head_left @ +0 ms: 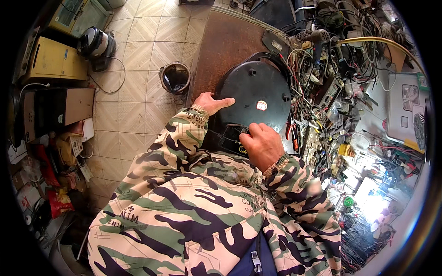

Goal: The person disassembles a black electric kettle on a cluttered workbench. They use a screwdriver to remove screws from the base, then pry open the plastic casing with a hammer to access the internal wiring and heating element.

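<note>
A: Where's your workpiece, and how's the left grip?
B: Your black round housing [246,92] lies on the bench [218,46], flat face with its two short stubs up. Your left grip [214,102] has the thumb spread wide onto the left edge; fingers partly hidden, so can't tell if they clamp the side.
A: Right grip?
B: Your right grip [264,146] is curled narrow at the dark recess [229,135] on the housing's near side. Can't tell if anything's pinched in it.
A: Advice?
B: My read: fine work at that recess. Keep your left thumb firm so the housing can't rock or spin. Small, straight pressure with the right; don't lever on the recess edge. Tilt your knuckles off it, they block your view. Mind the red-handled tool [295,141] just right of the housing if you turn it.
</note>
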The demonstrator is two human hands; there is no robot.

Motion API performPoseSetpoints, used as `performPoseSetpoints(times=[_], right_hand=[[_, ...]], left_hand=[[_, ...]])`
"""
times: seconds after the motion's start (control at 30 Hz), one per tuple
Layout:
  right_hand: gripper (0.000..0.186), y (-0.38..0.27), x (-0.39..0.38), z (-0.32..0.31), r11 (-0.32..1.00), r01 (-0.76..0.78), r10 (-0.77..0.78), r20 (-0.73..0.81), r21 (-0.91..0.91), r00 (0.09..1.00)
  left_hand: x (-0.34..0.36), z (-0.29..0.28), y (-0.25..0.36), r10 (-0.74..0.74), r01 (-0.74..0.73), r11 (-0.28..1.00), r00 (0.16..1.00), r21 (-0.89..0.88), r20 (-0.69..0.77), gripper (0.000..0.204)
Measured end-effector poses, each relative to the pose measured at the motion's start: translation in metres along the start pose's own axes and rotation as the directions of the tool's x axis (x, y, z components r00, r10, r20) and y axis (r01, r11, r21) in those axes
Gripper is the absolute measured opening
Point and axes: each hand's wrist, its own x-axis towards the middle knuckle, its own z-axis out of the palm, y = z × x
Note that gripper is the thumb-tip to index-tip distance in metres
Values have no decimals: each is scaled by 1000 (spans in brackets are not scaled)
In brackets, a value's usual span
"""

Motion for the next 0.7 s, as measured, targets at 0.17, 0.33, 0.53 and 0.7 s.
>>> performPoseSetpoints(times=[0.17,0.33,0.53,0.7], right_hand=[[16,-17,-1,-8,812,-582,568,175,39,804],[8,-8,-19,-7,970,-230,233,-16,83,972],[6,-11,-26,10,827,-516,511,86,222,855],[9,-8,-28,-4,907,-391,394,16,155,919]], left_hand=[[-8,3,8,65,-67,997,995,-29,-79,112],[-23,-1,-3,204,-272,899,954,-343,-221,65],[-69,-16,-4,230,-262,879,965,-398,-127,39],[-86,2,-15,200,-174,838,980,-517,-5,31]])
